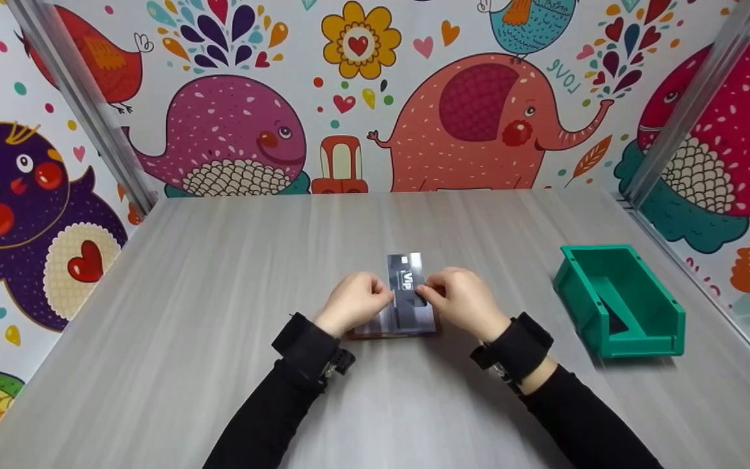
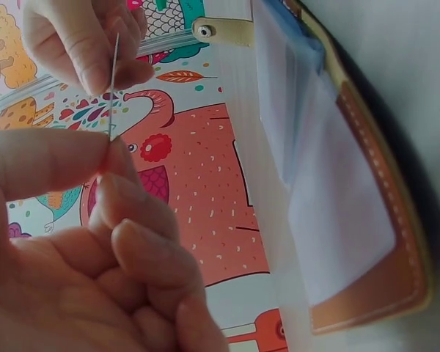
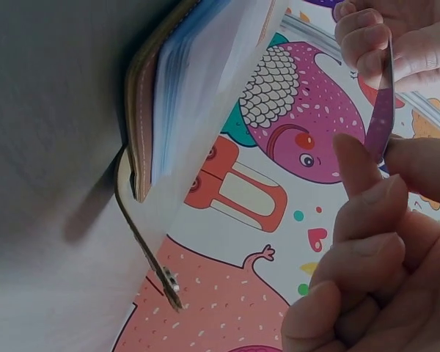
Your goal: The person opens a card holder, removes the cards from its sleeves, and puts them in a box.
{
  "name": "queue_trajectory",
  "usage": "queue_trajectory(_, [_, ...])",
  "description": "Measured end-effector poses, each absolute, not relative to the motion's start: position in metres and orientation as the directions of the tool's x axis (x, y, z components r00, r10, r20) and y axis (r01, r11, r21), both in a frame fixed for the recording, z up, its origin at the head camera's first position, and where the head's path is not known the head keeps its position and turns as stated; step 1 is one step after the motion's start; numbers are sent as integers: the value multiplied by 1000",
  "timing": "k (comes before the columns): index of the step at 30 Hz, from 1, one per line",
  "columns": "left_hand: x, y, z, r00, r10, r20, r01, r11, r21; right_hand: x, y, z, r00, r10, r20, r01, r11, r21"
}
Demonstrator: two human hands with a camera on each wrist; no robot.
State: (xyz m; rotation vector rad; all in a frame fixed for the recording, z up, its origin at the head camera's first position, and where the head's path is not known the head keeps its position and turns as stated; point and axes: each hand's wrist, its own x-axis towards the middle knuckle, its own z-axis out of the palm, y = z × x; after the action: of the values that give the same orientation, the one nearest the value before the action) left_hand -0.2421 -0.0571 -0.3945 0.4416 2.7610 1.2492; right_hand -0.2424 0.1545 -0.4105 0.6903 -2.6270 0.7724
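Note:
A dark, glossy card [image 1: 405, 266] marked "Vip" is held above an open card holder [image 1: 414, 324] on the table. My left hand [image 1: 357, 301] pinches one side of the card between thumb and forefinger. On the opposite side, the thumb and fingers of my right hand [image 1: 468, 301] pinch it too. Both wrist views show the card nearly edge-on, apart from the holder. Brown stitched leather [image 2: 407, 271] covers the holder, and clear plastic sleeves [image 2: 337, 213] stand partly raised inside. A strap [image 2: 231, 32] with a metal snap sticks out from its side.
A green plastic bin [image 1: 645, 348] stands on the table to the right, with a dark flat piece [image 1: 614, 319] inside. Patterned walls with metal corner posts [image 1: 694, 104] border the grey table [image 1: 219, 273].

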Motion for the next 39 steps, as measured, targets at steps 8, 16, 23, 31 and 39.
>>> queue_trajectory(8, [-241,-56,-396,-956,284,70,240,625,743,-242,155,-405,-871,-338,356,-484,714,-506])
queue_trajectory(16, [-241,-60,-400,-955,268,130,279,647,709,-243,161,-401,-877,-320,358,-475,690,-546])
queue_trajectory(23, [-243,-71,-407,-966,215,142,256,743,619,-243,174,-398,-873,-286,394,-469,713,-521])
queue_trajectory(31, [-241,-78,-413,-980,175,93,198,860,471,-238,193,-383,-882,-246,403,-443,724,-528])
queue_trajectory(39, [-239,-81,-419,-979,191,78,206,895,395,-230,224,-367,-908,-189,374,-375,765,-524])
